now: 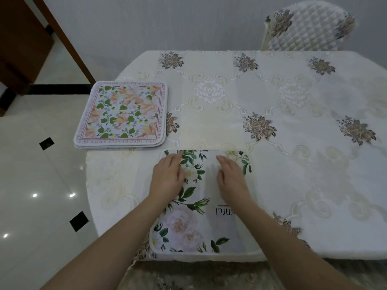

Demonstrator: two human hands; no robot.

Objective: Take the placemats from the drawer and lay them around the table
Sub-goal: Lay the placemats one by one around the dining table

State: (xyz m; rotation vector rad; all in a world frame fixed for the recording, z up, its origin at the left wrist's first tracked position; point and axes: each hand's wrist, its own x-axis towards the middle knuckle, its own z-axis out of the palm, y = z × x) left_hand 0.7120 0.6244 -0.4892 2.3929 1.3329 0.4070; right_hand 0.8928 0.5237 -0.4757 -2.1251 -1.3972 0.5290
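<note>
- Forearms of yours reach in from the near edge, both bare, angling toward the middle of the near side of the table (293, 206).
- Your left hand (167, 176) lies palm down on the white rose placemat (194, 225), fingers straight and close together, resting over the mat's far-left part with the fingertips near its far edge.
- Your right hand (231, 178) lies flat the same way on the far-right part of that mat, fingers extended and pressed together; neither hand pinches anything.
- That placemat sits flat on the tablecloth at the near edge of the table, directly beneath both hands, with its printed lettering between your wrists and its near edge close to the table's rim.
- Beyond your left hand, well apart from it, a stack of placemats (121, 114) with an orange-and-green floral print and a lettered border rests on the far-left corner of the table, its left edge close to the table's rim.
- Farthest off, a quilted chair (307, 28) stands against the far side of the table, by the wall.
</note>
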